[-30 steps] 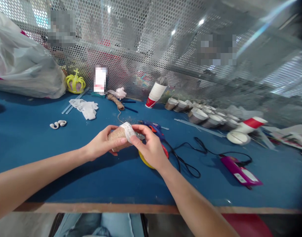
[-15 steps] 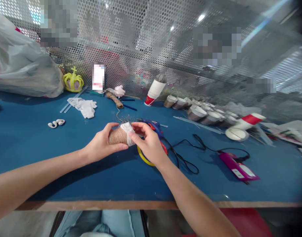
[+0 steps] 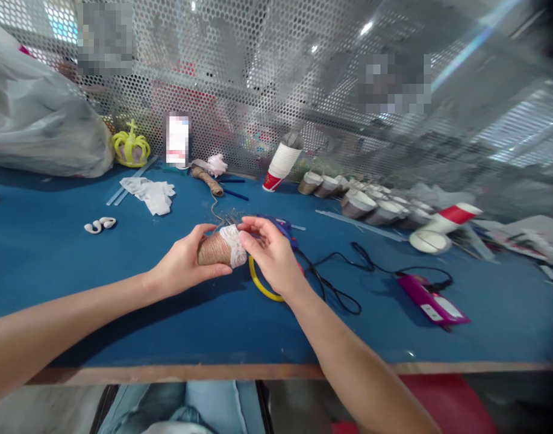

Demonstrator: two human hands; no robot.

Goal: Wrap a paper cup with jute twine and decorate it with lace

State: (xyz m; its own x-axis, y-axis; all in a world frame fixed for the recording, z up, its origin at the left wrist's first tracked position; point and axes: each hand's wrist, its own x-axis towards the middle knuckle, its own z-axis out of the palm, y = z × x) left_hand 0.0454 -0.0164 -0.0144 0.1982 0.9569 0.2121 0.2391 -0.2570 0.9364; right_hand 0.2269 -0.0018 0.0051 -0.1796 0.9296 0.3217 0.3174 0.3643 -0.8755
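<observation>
My left hand [image 3: 186, 259] is wrapped round a small cup covered in twine [image 3: 214, 249], which lies tilted on its side in the air above the table. A band of white lace [image 3: 234, 246] circles the cup's right end. At that end, my right hand [image 3: 270, 250] has thumb and fingers bent close to the lace edge; whether they pinch it is hard to tell. Behind my right hand lie a blue glue gun [image 3: 281, 226] and a yellow ring [image 3: 262, 288], both partly hidden. A twine skein [image 3: 208, 181] lies beyond the cup, with a loose strand trailing toward it.
A purple power strip [image 3: 432, 301] with a black cable [image 3: 335, 289] lies on the right. Stacked paper cups [image 3: 283, 163] and several wrapped cups [image 3: 360, 204] stand at the back. White earbuds [image 3: 100, 225], lace cloth [image 3: 152, 194] and a yellow crown [image 3: 132, 146] are at left.
My right thumb and fingers have shifted off the lace face toward its right edge, so more lace shows. My left hand keeps its hold on the cup.
</observation>
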